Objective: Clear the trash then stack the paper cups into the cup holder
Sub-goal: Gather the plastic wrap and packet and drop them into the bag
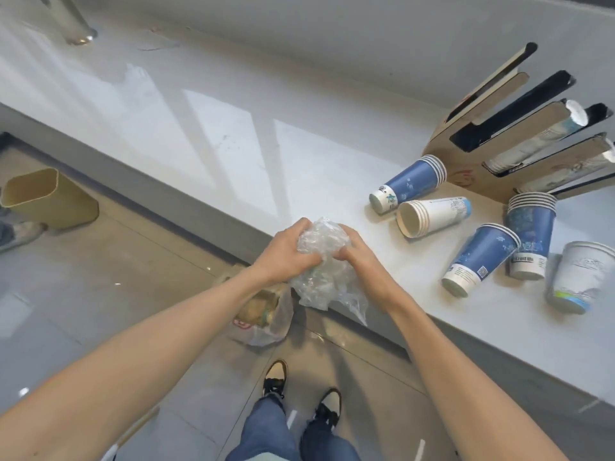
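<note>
A crumpled ball of clear plastic wrap (pixel 321 261) is squeezed between my left hand (pixel 288 252) and my right hand (pixel 361 257) at the counter's front edge. Several small stacks of paper cups lie on the white counter (pixel 206 134) to the right: a blue stack on its side (pixel 411 183), a white stack on its side (pixel 432 216), another blue stack (pixel 481 257), an upside-down blue stack (pixel 529 241) and a white cup (pixel 580 279). The wooden cup holder (pixel 472 151) stands at the far right with cups in some of its slots.
A beige bin (pixel 50 197) stands on the floor at the left. Under my hands, a plastic bag with trash (pixel 263 314) rests on the floor against the counter. My shoes (pixel 276 377) are below. A metal post (pixel 76 24) rises at the counter's far left.
</note>
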